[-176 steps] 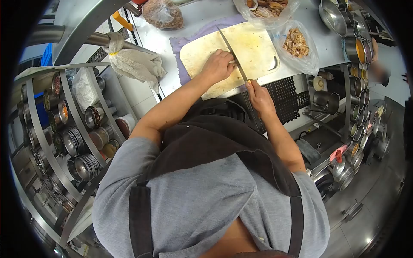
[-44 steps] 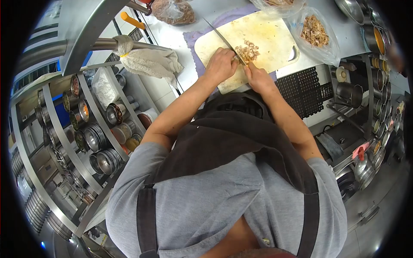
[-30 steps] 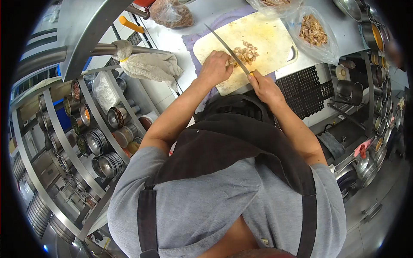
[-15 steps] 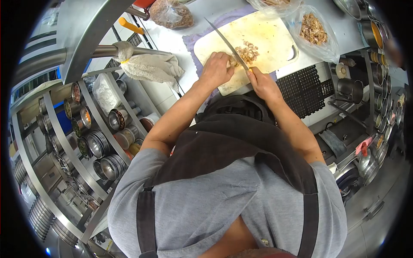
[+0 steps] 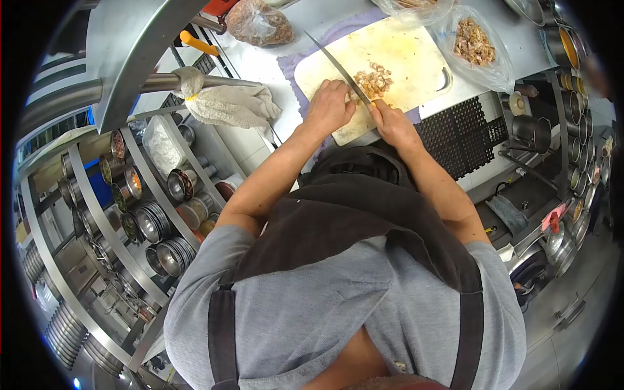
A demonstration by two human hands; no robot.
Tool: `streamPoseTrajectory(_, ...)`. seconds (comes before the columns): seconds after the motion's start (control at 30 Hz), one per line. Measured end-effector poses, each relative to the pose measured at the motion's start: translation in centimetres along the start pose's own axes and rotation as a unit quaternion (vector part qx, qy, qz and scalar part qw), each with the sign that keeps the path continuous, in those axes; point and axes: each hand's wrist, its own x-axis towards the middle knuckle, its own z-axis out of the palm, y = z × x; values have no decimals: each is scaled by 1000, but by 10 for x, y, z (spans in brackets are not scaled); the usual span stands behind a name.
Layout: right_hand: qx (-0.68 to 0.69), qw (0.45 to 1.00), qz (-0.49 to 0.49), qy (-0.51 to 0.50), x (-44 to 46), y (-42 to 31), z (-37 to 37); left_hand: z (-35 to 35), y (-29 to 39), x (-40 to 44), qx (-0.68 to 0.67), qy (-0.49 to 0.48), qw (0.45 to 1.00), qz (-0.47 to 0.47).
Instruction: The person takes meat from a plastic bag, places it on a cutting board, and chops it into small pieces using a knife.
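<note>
A long knife (image 5: pixel 337 65) slants across the pale cutting board (image 5: pixel 416 49), its tip pointing away to the far left. My right hand (image 5: pixel 394 128) is closed around its handle. On the blade's left side, my left hand (image 5: pixel 329 106) rests on the board with fingers curled down, close to the blade. The fingertips press on a light-brown piece of food, mostly hidden beneath them. Small chopped pinkish-brown pieces (image 5: pixel 375 81), which look like meat, lie in a loose pile just right of the blade.
A purple cloth (image 5: pixel 286 67) lies under the board. An open plastic bag of chopped pieces (image 5: pixel 474 43) sits at right, a tied bag (image 5: pixel 259 23) at back left. A towel (image 5: pixel 231 107) hangs from a rail at left. Shelves of metal bowls (image 5: pixel 171 257) stand lower left.
The knife has shifted slightly left, nearer my left hand, and my right hand has moved a little with it. My left hand stays in almost the same place on the board.
</note>
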Motion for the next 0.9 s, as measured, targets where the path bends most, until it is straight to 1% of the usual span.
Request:
streamPoseTrajectory(0.13,5,1000,14,-13,-11,-12,-15,-4,0,-6,-12,13,1000,-8)
streamPoseTrajectory(0.2,3,1000,-8,-26,-14,-14,-17,-4,0,-6,-14,20,1000,-9)
streamPoseTrajectory(0.23,3,1000,-7,-27,-13,-13,-16,-4,0,-6,-15,20,1000,-10)
streamPoseTrajectory(0.3,-6,999,-6,-40,-11,-8,-9,-2,1,-3,15,-13,1000,-18)
streamPoseTrajectory(0.4,-18,999,-14,-36,0,-1,9,1,0,-4,31,-13,999,-17)
streamPoseTrajectory(0.53,-13,1000,-11,-23,1,1,10,-1,1,-3,34,-2,999,1)
streamPoseTrajectory(0.63,17,1000,11,-21,-3,2,6,0,2,-7,45,17,999,13)
streamPoseTrajectory(0.73,8,1000,17,-21,-7,-8,-5,-2,2,-14,55,23,998,7)
streamPoseTrajectory(0.83,-8,999,23,-42,-10,-17,-15,-2,1,-19,37,32,999,-3)
streamPoseTrajectory(0.9,-19,998,5,-58,-10,-19,-17,-3,4,-21,28,37,999,-20)
